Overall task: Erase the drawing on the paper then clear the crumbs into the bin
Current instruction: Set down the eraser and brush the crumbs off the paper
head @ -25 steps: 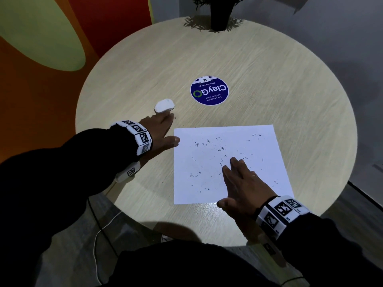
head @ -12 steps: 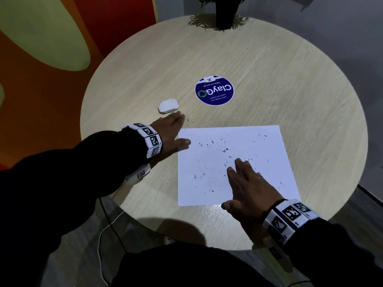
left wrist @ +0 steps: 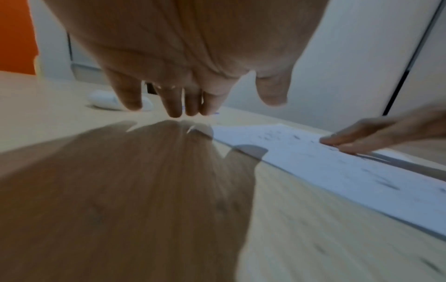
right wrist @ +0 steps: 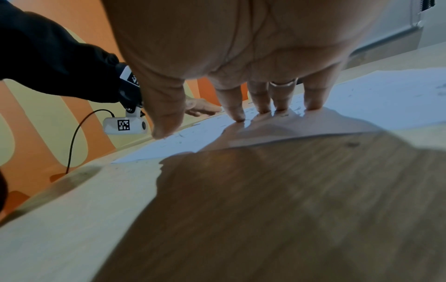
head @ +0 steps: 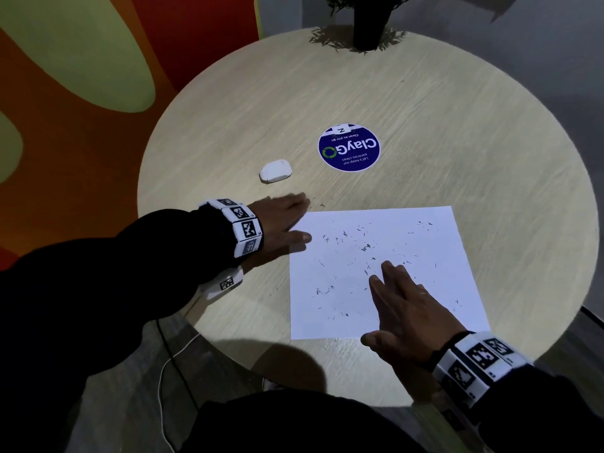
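A white sheet of paper lies on the round wooden table, strewn with several dark eraser crumbs. My right hand lies flat on the paper's near part, fingers straight, pressing it down; the right wrist view shows its fingertips on the paper. My left hand rests flat at the sheet's left edge, thumb touching the paper, holding nothing. A white eraser sits on the table just beyond the left hand, also seen as the eraser in the left wrist view. No bin is in view.
A round blue sticker is stuck near the table's middle. A dark plant pot stands at the far edge. A few crumbs lie on the wood by the paper's far left corner. A white cable hangs below the table's near-left edge.
The left hand has drawn back from the eraser, leaving it alone on the table, and settled at the paper's left edge. The right hand stays flat on the paper.
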A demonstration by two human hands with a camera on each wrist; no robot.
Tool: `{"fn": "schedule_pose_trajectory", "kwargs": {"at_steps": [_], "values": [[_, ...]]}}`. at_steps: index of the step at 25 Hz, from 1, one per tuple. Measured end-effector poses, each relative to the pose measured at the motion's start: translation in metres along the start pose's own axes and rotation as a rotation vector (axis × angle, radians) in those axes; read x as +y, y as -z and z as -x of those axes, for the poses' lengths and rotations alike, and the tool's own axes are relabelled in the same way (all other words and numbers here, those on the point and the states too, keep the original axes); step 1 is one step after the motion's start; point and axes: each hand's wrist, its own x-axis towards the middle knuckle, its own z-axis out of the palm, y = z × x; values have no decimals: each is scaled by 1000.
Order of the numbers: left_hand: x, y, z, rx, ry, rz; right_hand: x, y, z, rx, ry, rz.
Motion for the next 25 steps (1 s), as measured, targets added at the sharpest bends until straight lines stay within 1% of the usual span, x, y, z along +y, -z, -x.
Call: {"fn": "schedule_pose_trajectory", "kwargs": {"at_steps": [1,2,3,4,5,6,7,8,10,11,14,16,18,20,22,25], "values": [[-2,3,-1,101,28,25,0,0,0,-7,-2,-3],[-7,6,-2,217,103,52,1,0,-1,-11,-1,-3],[-13,11,-2,269,212,93,1,1,0,-12,-1,-3],[-20,15,-1,236,313,142,1,1,-1,-12,-1,-4],[-23,18,0,142,383,167,1,1,-1,-13,-2,-6],[-22,17,2,62,409,167,1,1,-1,-14,-1,-9],[-19,13,4,23,384,127,1,0,-1,-10,1,-10],[-14,11,7,17,326,72,1,0,-1,-6,3,-11],[-8,4,16,38,199,-39,1,0,-1,-7,-1,-17],[-7,0,20,47,167,-73,0,0,-1,-6,-3,-15],[-10,0,21,34,180,-27,-2,1,0,5,0,-10],[-7,0,17,-7,134,-23,-3,2,1,7,-2,-3],[-3,3,14,21,113,-36,-3,2,0,4,-4,1],[-2,9,12,49,160,-40,-4,3,1,1,-5,-1],[-2,17,13,30,191,-36,-5,3,1,2,-7,-5],[-5,22,15,86,161,-24,-4,1,0,13,-12,-13]]}}
